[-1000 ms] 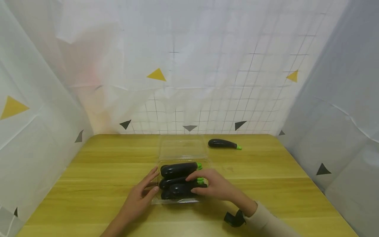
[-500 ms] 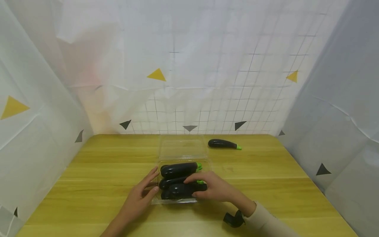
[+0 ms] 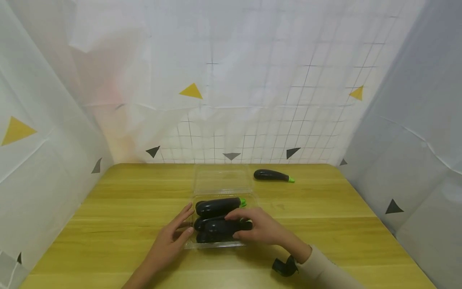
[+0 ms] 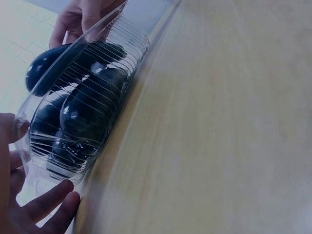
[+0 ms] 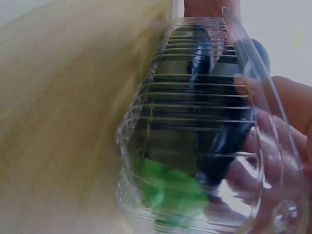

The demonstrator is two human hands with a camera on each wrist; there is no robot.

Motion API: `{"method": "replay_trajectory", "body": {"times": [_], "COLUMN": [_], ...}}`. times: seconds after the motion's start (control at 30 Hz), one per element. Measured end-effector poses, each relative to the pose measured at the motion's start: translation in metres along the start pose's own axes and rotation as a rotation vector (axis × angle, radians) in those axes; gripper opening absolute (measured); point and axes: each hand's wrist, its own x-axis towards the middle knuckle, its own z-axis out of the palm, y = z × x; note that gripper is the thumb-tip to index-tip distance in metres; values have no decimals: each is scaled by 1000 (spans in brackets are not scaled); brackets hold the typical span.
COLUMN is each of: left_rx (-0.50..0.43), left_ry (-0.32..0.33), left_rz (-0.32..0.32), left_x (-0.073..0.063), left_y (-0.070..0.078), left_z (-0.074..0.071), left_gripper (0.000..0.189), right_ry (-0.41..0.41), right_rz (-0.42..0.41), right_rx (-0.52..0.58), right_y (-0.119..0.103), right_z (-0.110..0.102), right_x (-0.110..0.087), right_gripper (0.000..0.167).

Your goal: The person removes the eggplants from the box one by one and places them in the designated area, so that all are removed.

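A clear plastic clamshell box [image 3: 207,245] sits in front of me with its lid [image 3: 223,178] folded back. Several dark eggplants lie inside, the topmost [image 3: 216,207] toward the hinge. My right hand [image 3: 265,228] reaches over the box's right side, thumb and fingers pinching the stem end of an eggplant [image 3: 218,228] on the near side. In the right wrist view, green stem caps [image 5: 173,195] show through the ribbed wall. My left hand [image 3: 170,239] rests its spread, fairly straight fingers against the box's left end; in the left wrist view its fingertips [image 4: 61,190] lie right by that end.
One more eggplant [image 3: 270,175] lies on the wooden table [image 3: 137,200] behind and right of the box. A black curved object [image 3: 284,267] lies by my right sleeve [image 3: 317,261]. White sheeting [image 3: 231,80] walls the back and sides.
The pinched eggplant has shifted slightly away from me, over its neighbour, with its green stem now covered by my right hand. My left hand has stayed at the box's left end.
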Motion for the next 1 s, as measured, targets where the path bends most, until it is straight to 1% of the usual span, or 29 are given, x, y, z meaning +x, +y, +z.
{"method": "replay_trajectory", "body": {"times": [0.1, 0.23, 0.4, 0.67, 0.87, 1.0], "left_rx": [0, -1, -8, -17, -6, -3], "left_ry": [-3, -5, -8, -5, -3, -2], "left_rz": [-2, -2, 4, 17, 14, 7], "left_x": [0, 0, 0, -1, 0, 0], "left_y": [0, 0, -2, -3, -2, -1], "left_z": [0, 0, 0, 0, 0, 0], "left_gripper": [50, 50, 50, 49, 49, 49], "right_ry": [46, 109, 153, 189, 201, 187], "right_rz": [-10, -20, -45, -92, -74, -46], "right_rx": [-3, 25, 52, 69, 77, 80], "right_y": [2, 2, 0, -1, -1, 0], "right_z": [1, 2, 3, 6, 4, 2], "right_x": [0, 0, 1, 2, 1, 1], "right_gripper": [43, 39, 38, 39, 38, 34]}}
